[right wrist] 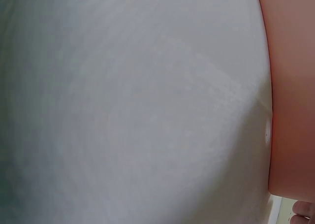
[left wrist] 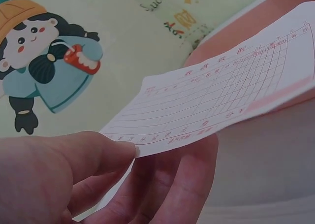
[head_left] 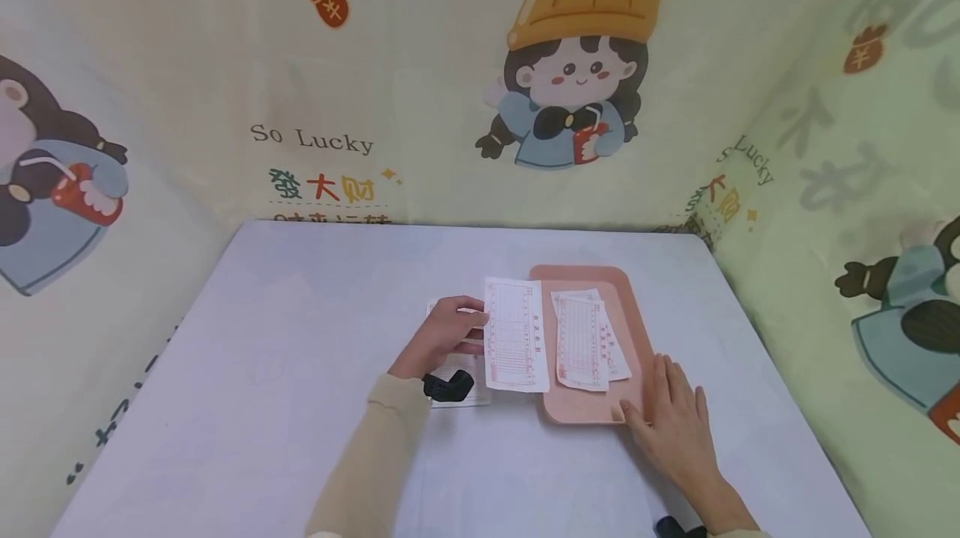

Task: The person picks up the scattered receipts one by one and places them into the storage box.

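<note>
My left hand [head_left: 450, 329] pinches a white printed form [head_left: 513, 336] by its left edge, thumb on top and fingers beneath. The form [left wrist: 221, 86] has a red-lined grid and red characters, and is held raised at a slant in the left wrist view. In the head view it overlaps the left rim of a pink tray [head_left: 588, 411]. Several similar slips [head_left: 581, 342] lie overlapping in the tray. My right hand [head_left: 678, 429] rests at the tray's near right corner, fingers straight along its side. Beneath my left hand, more printed paper [head_left: 465, 394] lies on the table, partly hidden.
The white table [head_left: 247, 404] reaches back to a cloth backdrop [head_left: 435, 62] printed with cartoon figures and lettering. Cloth walls also stand on the left and right. A black wrist camera [head_left: 448, 386] sits on the left wrist. The tray's outer side [right wrist: 295, 111] fills the right wrist view's right edge.
</note>
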A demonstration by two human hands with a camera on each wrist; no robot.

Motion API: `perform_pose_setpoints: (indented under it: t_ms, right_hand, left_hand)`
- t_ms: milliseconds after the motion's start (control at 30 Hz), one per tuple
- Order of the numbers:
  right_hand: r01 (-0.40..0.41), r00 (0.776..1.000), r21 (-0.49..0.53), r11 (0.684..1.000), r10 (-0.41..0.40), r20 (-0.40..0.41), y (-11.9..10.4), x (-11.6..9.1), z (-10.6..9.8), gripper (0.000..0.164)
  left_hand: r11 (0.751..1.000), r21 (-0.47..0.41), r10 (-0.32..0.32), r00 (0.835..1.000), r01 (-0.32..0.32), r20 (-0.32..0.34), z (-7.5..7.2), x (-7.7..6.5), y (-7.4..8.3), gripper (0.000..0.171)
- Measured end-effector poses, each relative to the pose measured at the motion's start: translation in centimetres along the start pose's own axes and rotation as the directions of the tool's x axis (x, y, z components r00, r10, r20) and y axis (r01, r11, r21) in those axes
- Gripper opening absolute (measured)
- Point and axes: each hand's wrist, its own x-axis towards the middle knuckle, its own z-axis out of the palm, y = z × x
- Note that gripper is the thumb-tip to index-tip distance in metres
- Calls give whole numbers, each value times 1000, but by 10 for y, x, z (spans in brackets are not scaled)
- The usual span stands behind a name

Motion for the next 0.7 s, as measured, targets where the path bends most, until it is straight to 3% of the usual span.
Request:
perform_pose_setpoints:
  t_ms: [700]
  right_hand:
    - [16, 999, 13, 1000, -16, -27, 1, 1, 1, 94]
  left_hand:
    - [996, -86, 28, 998, -23, 51, 48, 13, 14, 32]
